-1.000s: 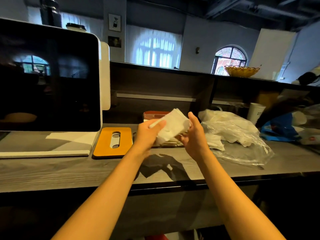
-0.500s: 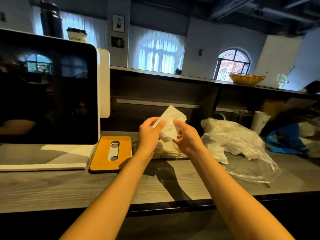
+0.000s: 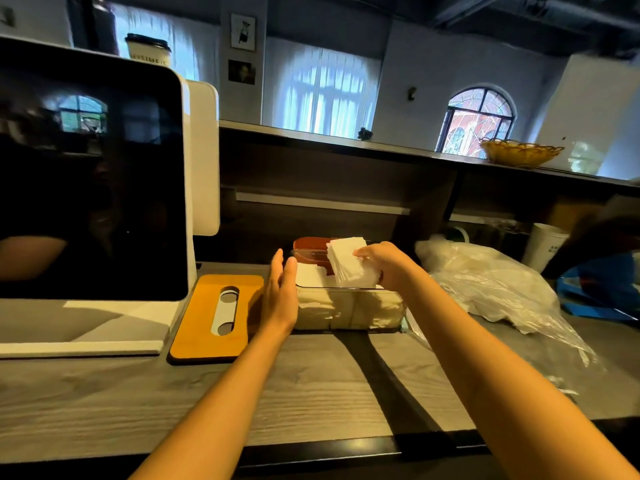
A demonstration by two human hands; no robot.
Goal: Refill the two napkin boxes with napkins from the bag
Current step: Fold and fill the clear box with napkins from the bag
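Note:
A clear napkin box [image 3: 349,308] stands open on the counter, with white napkins stacked inside. My right hand [image 3: 388,263] grips a stack of white napkins [image 3: 349,261] just above the box's right half. My left hand [image 3: 280,294] is held flat with straight fingers beside the box's left end. The box's wooden lid [image 3: 214,318] with a slot lies flat to the left. Behind the clear box a second box with a brown lid [image 3: 308,247] is partly hidden. The clear plastic bag [image 3: 491,292] holding more napkins lies to the right.
A large dark screen on a white base [image 3: 90,188] stands at the left. A white paper cup [image 3: 543,247] and a blue bag [image 3: 602,285] sit at the far right. A raised shelf [image 3: 346,140] runs behind, carrying a yellow basket [image 3: 519,154].
My left hand let go of the napkins and dropped beside the box. My right hand carried the stack down over the open box.

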